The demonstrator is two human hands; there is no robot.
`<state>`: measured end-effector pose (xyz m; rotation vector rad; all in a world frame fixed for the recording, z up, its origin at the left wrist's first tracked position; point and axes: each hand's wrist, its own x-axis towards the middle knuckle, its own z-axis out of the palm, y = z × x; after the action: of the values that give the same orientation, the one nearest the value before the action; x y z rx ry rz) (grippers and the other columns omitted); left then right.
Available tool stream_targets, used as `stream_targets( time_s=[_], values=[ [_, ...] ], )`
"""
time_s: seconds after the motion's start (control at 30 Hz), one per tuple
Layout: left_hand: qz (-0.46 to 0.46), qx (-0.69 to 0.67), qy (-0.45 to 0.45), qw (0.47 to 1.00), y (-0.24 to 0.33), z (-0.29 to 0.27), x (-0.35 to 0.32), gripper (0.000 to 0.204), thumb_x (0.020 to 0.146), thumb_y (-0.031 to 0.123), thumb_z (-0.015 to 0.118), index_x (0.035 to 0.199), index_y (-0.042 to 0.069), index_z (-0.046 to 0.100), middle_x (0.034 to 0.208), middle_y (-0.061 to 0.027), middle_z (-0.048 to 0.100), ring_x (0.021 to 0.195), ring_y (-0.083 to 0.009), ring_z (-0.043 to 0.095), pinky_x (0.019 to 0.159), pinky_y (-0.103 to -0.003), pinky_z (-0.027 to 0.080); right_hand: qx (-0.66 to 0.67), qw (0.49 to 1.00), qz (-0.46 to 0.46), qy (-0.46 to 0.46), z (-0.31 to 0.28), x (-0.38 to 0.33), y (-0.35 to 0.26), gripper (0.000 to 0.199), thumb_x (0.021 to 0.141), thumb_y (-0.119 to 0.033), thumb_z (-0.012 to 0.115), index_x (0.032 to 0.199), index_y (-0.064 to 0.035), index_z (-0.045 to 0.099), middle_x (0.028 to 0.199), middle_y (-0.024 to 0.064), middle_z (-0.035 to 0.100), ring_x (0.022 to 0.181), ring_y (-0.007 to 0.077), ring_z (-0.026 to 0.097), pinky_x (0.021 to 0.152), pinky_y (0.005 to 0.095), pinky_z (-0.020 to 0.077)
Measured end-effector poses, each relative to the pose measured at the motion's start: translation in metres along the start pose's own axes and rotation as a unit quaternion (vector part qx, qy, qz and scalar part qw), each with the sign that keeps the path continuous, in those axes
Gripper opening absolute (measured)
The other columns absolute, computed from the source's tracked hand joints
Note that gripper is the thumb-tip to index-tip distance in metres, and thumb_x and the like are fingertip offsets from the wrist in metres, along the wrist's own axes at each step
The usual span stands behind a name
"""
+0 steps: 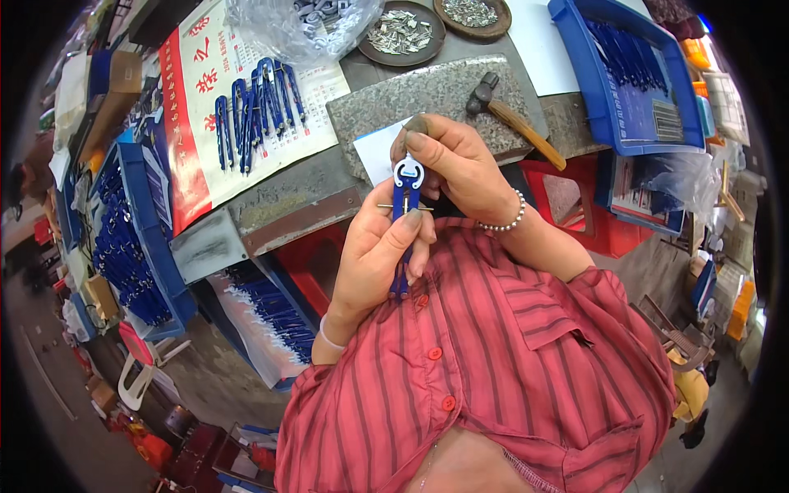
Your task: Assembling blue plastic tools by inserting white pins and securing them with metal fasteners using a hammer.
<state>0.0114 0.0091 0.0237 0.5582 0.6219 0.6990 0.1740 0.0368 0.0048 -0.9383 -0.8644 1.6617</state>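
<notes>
My left hand (380,255) grips a blue plastic tool handle (405,205) upright in front of my chest, with a thin metal pin crossing it. My right hand (456,160) pinches the white clip-shaped head (408,171) at the top of that handle, a bead bracelet on its wrist. Both hands are close together above the table's near edge.
A stone slab (427,94) with a hammer (509,115) lies just beyond my hands. Several blue handles (255,107) rest on a printed sheet at the left. Two round dishes of small metal parts (401,33) stand at the back. Blue trays (633,74) flank the bench.
</notes>
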Motion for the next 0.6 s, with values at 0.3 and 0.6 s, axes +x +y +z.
stream_targets(
  time_s=[0.3, 0.6],
  values=[
    [0.006, 0.023, 0.007, 1.000, 0.000, 0.002, 0.004, 0.033, 0.096, 0.013, 0.047, 0.125, 0.001, 0.037, 0.083, -0.0077, 0.056, 0.053, -0.0081, 0.050, 0.045, -0.018, 0.040, 0.004, 1.000, -0.004, -0.007, -0.002, 0.002, -0.002, 0.027, 0.096, -0.029, 0.051, 0.090, -0.0033, 0.058, 0.071, -0.0029, 0.052, 0.051, 0.0015, 0.038, 0.044, 0.0163, 0.0300],
    [0.025, 0.042, 0.005, 0.999, 0.005, 0.000, 0.008, 0.037, 0.096, 0.014, 0.047, 0.129, 0.001, 0.034, 0.083, -0.0077, 0.055, 0.053, -0.0087, 0.051, 0.046, -0.019, 0.041, -0.086, 0.996, 0.010, -0.029, -0.008, 0.010, -0.017, 0.026, 0.097, -0.027, 0.049, 0.098, -0.0025, 0.057, 0.074, -0.0022, 0.054, 0.056, 0.0023, 0.044, 0.049, 0.0161, 0.0354]
  ],
)
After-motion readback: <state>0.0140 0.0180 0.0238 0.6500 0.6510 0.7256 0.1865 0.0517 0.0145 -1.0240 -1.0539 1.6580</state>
